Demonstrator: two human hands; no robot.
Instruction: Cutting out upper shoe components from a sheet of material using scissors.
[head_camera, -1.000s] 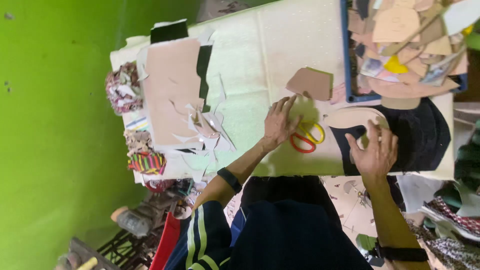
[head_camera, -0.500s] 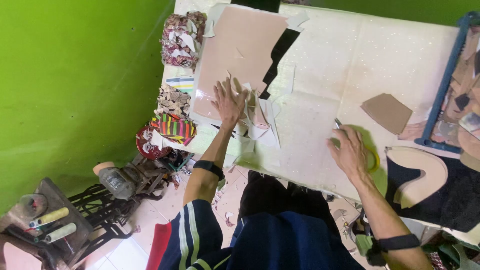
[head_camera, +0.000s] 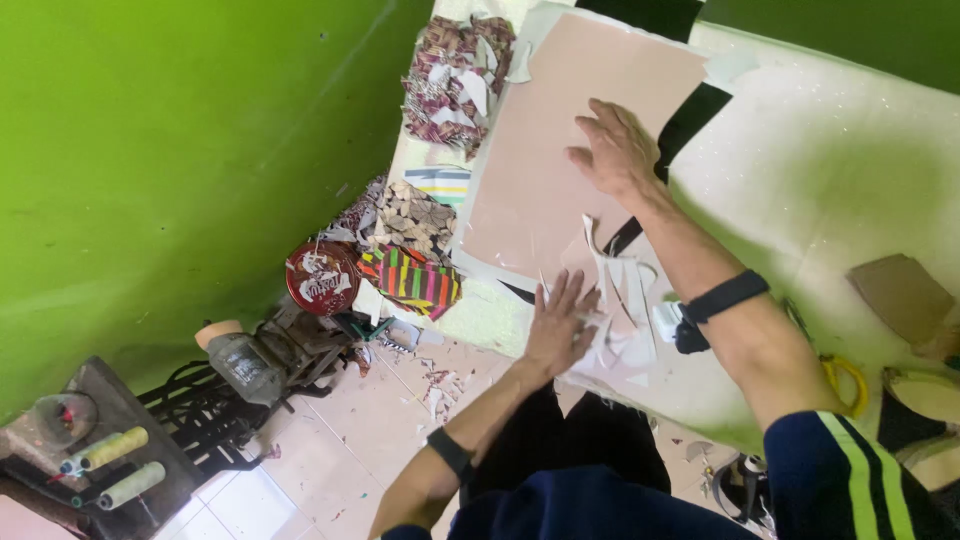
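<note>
Table (head_camera: 820, 180), one, pale cover, spans the right of the scene. One large pink sheet (head_camera: 560, 180) lies at its far left; right hand (head_camera: 615, 150) rests flat on the sheet's right part, fingers loosely spread, sheet under the fingertips. Left hand (head_camera: 560, 325) lies palm-down at the near edge, fingers spread, touching a pile of white offcuts (head_camera: 625, 300) just right of them. One brown card piece (head_camera: 905, 295) at right. Two thread spools (head_camera: 115, 465) near left.

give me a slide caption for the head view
Right hand flat on a pink card sheet, left hand pressing white paper offcuts on the pale worktable.
</note>
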